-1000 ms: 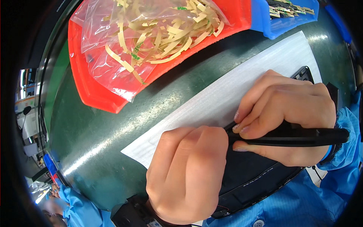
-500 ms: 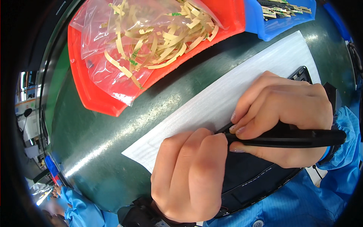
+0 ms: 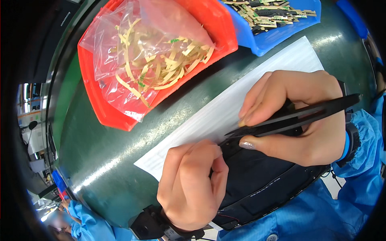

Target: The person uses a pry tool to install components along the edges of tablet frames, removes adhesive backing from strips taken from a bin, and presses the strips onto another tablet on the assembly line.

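A dark green table (image 3: pixel 120 152) with a glossy, light-streaked top fills most of the view; beyond its left edge the room shows only as a dim, blurred strip of shelving and small bright shapes. On the far side of the table sits a red tray (image 3: pixel 100 108) holding a clear plastic bag (image 3: pixel 120 52) full of thin yellowish strips (image 3: pixel 165 66). Just beside it to the right is a blue tray (image 3: pixel 265 42) with a pile of similar small pieces. A white sheet of paper (image 3: pixel 241 100) lies diagonally across the table, and on its near end rests a flat black panel (image 3: pixel 261 184). The left hand (image 3: pixel 193 186), its grip curled into a loose fist, presses down on the panel's left edge. The right hand (image 3: pixel 297 116), in a blue sleeve, has its grip pinched around black tweezers (image 3: pixel 293 118), whose tips point left toward the panel's upper edge, near the left hand's fingers.
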`<state>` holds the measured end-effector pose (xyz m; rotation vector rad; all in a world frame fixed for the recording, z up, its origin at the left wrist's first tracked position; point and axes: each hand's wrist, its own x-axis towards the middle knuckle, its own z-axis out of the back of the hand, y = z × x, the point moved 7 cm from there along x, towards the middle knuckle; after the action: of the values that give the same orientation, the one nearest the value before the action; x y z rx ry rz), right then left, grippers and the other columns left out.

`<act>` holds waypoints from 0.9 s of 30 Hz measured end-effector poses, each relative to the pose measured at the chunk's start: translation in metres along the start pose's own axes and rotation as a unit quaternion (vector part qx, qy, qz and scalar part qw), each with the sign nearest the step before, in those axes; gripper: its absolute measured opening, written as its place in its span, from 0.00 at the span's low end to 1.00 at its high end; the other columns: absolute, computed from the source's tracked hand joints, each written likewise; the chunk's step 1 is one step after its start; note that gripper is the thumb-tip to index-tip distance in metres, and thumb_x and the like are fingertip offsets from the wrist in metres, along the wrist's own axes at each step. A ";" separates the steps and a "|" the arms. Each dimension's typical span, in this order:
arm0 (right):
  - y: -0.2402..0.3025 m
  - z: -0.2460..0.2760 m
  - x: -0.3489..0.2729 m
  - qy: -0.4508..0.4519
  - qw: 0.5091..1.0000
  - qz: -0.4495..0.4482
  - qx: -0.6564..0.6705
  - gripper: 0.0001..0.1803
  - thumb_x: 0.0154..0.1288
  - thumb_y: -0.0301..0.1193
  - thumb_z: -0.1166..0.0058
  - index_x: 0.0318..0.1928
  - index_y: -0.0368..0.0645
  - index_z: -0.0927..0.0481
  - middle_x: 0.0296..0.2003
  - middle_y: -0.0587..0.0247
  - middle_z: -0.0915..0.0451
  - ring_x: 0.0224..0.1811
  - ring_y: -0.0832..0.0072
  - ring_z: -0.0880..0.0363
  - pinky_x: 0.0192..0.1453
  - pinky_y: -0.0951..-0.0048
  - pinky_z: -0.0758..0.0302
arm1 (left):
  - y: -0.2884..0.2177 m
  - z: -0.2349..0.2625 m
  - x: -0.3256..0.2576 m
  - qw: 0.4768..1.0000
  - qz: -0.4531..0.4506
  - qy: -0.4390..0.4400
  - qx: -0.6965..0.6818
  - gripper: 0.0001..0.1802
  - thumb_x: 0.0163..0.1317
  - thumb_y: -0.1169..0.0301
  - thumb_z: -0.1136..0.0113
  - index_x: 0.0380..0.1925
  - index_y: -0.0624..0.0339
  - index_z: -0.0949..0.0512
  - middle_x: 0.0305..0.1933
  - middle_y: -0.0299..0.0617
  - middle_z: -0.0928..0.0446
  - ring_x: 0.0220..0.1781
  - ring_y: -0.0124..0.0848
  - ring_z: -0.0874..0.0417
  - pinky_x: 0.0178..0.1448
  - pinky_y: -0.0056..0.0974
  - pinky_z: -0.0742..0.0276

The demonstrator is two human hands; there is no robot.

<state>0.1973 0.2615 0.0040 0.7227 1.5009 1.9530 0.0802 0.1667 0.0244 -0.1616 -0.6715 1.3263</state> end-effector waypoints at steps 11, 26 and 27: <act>0.003 0.002 0.000 0.035 0.998 0.024 -0.035 0.13 0.43 0.17 0.29 0.29 0.37 0.21 0.31 0.53 0.18 0.35 0.70 0.16 0.36 0.77 0.23 | 0.003 -0.002 0.001 1.000 0.013 -0.027 -0.009 0.22 0.40 0.88 0.30 0.38 0.69 0.26 0.33 0.47 0.21 0.31 0.40 0.20 0.30 0.36 0.22; 0.010 -0.003 0.001 0.064 0.984 0.125 -0.106 0.14 0.40 0.20 0.25 0.27 0.37 0.20 0.27 0.55 0.17 0.35 0.64 0.16 0.37 0.72 0.19 | 0.027 0.020 -0.022 0.993 0.090 -0.002 -0.075 0.21 0.43 0.87 0.31 0.39 0.69 0.28 0.32 0.49 0.18 0.32 0.39 0.19 0.38 0.35 0.22; 0.009 -0.004 0.001 0.067 0.985 0.120 -0.109 0.14 0.40 0.20 0.25 0.27 0.37 0.20 0.27 0.55 0.17 0.35 0.64 0.16 0.37 0.72 0.19 | 0.027 0.020 -0.022 0.993 0.084 -0.004 -0.082 0.21 0.42 0.87 0.30 0.37 0.69 0.26 0.32 0.49 0.18 0.32 0.39 0.19 0.37 0.35 0.22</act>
<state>0.1929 0.2581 0.0123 0.7138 1.2938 2.3448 0.0450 0.1484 0.0193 -0.3530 -0.7873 1.4318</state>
